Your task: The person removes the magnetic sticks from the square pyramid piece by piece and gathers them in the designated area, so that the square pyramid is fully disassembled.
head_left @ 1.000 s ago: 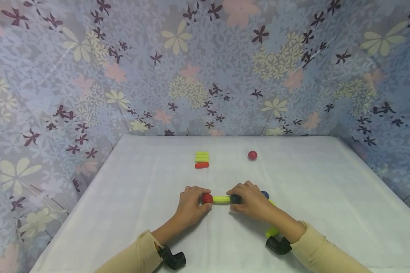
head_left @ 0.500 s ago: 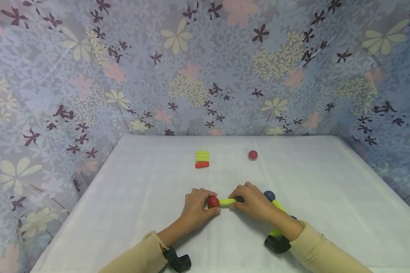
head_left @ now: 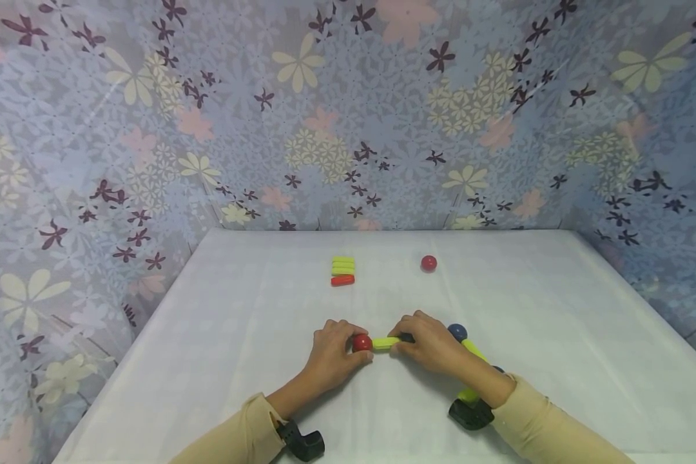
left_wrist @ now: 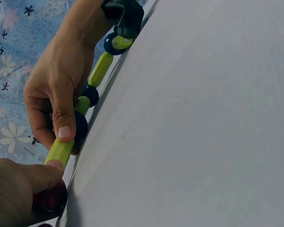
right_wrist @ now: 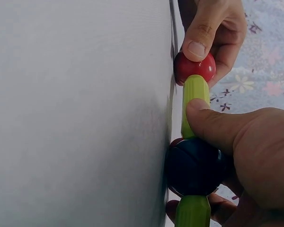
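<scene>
My left hand grips a glossy red ball between thumb and fingers, low over the white table. A yellow-green ribbed rod sticks out from the ball toward my right hand. In the right wrist view, the thumb of that hand presses on the rod, and a dark blue ball sits at the rod's near end, within its grasp. Another yellow-green rod continues beyond the blue ball. Farther along the chain come a second blue ball and another rod, partly hidden by my right forearm.
Several yellow-green rods lie side by side farther back, with a red rod in front of them. A loose red ball rests to their right. Floral cloth hangs behind the white table.
My left hand and the red ball have shifted slightly right. My right hand's fingers have moved onto the rod and cover more of the blue ball. Little differs over the last half second.
</scene>
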Tool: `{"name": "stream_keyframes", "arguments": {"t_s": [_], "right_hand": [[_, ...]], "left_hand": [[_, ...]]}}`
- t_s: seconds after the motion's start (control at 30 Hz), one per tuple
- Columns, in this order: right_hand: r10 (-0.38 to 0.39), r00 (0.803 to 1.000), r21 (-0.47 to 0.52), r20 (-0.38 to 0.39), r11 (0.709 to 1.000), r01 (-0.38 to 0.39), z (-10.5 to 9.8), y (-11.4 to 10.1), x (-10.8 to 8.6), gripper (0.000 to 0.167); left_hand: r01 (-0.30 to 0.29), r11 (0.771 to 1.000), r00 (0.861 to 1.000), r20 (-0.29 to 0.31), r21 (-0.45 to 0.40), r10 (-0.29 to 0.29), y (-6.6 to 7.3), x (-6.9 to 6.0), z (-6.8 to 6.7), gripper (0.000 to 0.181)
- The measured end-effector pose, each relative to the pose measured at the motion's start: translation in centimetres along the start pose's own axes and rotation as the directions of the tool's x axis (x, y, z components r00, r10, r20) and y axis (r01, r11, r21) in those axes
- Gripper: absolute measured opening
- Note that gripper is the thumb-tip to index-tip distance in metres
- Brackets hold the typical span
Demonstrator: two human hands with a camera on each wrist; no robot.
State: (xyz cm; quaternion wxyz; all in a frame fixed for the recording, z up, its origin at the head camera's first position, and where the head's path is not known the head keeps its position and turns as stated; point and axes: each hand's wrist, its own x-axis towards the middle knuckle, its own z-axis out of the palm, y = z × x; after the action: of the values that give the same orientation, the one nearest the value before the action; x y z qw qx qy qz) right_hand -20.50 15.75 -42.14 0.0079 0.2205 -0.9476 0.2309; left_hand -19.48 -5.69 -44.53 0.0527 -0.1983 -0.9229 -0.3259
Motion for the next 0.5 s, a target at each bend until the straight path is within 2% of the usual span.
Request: {"name": "stream_keyframes", "arguments": {"t_s": [0.33, 0.5], "right_hand": [[-0.04, 0.999, 0.013, 0.009, 0.999, 0.04, 0.1, -0.1, 0.0, 0.016], [0.002, 1.0, -0.004, 0.016, 1.0, -0.002, 0.1, -0.2, -0.1, 0.018]], "left_hand": [[-0.019, 0.995, 0.998, 0.056, -0.099, 0.024, -0.6, -0.1, -0.8, 0.035], [0.028, 0.985, 0.998, 0.063, -0.17, -0.018, -1.8, -0.2, -1.4, 0.034]]}}
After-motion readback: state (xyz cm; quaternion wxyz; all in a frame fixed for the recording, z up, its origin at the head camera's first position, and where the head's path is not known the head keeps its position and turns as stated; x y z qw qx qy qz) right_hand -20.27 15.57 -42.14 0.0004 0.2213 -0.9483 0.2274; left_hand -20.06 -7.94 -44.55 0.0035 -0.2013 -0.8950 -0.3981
